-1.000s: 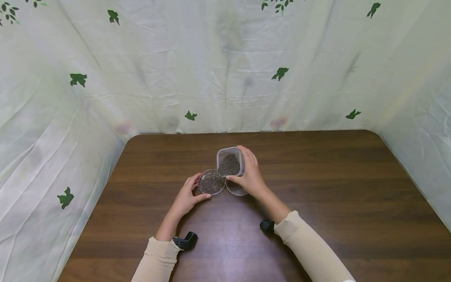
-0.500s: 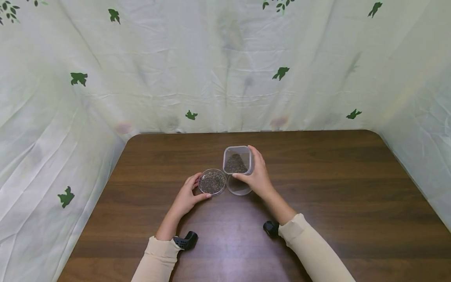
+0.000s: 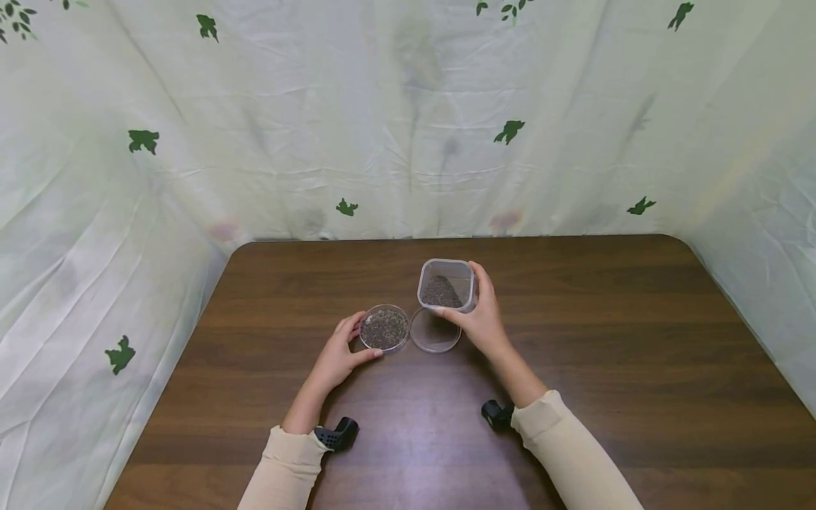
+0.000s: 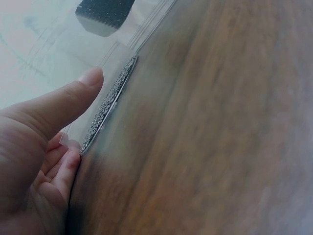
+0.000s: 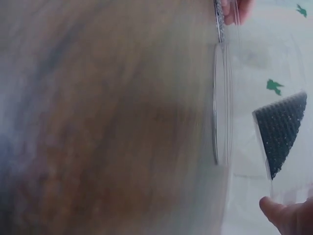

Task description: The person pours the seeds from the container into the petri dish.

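Note:
My left hand (image 3: 334, 363) steadies a clear round petri dish (image 3: 399, 346) between thumb and fingers; a layer of dark granules (image 3: 384, 328) covers its bottom. Side-on in the left wrist view, the dish (image 4: 100, 93) lies flat on the table. My right hand (image 3: 486, 319) grips a clear square plastic container (image 3: 456, 272), raised and tilted. Dark granules (image 3: 440, 291) are heaped toward its lower left side, and they also show as a slanted mass in the right wrist view. Below it lies a second clear round dish (image 3: 436, 336), bare inside, beside the filled one.
The brown wooden table (image 3: 605, 340) extends on both sides. A pale curtain (image 3: 408, 142) with green bird shapes hangs behind its far edge. Black wrist cameras (image 3: 341, 434) sit by both sleeves.
My right hand has moved the container to the right and slightly away, off the filled dish and over the bare one, uncovering more of it. The left hand and its dish stay put.

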{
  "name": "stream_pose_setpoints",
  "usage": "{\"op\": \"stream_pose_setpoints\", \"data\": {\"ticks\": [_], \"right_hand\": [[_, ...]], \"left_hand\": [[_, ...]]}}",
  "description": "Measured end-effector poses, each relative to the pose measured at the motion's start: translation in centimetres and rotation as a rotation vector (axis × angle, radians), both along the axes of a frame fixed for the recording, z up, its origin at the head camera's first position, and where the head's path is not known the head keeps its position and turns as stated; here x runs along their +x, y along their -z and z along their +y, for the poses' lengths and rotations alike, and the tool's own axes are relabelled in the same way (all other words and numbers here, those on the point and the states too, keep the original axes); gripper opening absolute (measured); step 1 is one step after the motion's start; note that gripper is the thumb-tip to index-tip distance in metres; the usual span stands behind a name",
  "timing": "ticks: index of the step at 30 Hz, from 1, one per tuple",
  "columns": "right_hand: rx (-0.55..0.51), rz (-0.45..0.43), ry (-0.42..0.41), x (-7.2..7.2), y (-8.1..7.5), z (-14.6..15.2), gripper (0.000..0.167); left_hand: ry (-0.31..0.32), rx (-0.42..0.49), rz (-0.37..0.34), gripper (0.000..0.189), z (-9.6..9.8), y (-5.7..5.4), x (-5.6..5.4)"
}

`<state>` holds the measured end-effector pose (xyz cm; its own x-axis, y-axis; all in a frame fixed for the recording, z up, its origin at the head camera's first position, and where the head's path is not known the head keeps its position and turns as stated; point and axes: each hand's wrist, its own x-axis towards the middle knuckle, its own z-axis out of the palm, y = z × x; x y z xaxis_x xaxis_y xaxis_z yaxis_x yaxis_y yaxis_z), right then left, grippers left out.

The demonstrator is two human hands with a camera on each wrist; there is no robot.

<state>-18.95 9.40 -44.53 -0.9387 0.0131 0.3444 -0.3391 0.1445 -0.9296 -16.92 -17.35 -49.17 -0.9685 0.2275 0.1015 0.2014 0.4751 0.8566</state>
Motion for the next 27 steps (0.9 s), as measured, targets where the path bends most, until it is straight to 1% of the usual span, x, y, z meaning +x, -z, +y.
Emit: {"op": "stream_pose_setpoints", "data": {"ticks": [2, 4, 7, 14, 18, 22, 27], "right_hand": [[-0.022, 0.009, -0.004, 0.4, -0.6, 0.1, 0.092], [-0.020, 0.005, 0.005, 0.8, -1.2, 0.3, 0.090], [-0.025, -0.009, 0.019, 0.9, -1.3, 0.6, 0.089], [-0.085, -0.005, 0.012, 0.7, -0.9, 1.5, 0.084], [-0.118, -0.022, 0.013, 0.7, -0.7, 2.1, 0.084], [-0.127, -0.046, 0.028, 0.7, -0.6, 2.7, 0.084], [-0.113, -0.061, 0.058, 0.8, -0.5, 3.6, 0.084]], "left_hand": [[-0.002, -0.008, -0.003, 0.082, -0.1, 0.1, 0.0], [-0.003, -0.015, -0.001, 0.082, -0.1, 0.1, 0.0], [0.001, -0.020, 0.000, 0.082, -0.1, 0.1, -0.1], [-0.001, -0.011, 0.000, 0.082, -0.1, 0.2, -0.1], [0.000, -0.015, 0.006, 0.081, -0.1, 0.1, -0.1], [-0.005, -0.019, 0.008, 0.082, 0.0, 0.0, 0.0], [-0.006, -0.018, 0.010, 0.082, 0.0, -0.1, 0.0]]}}
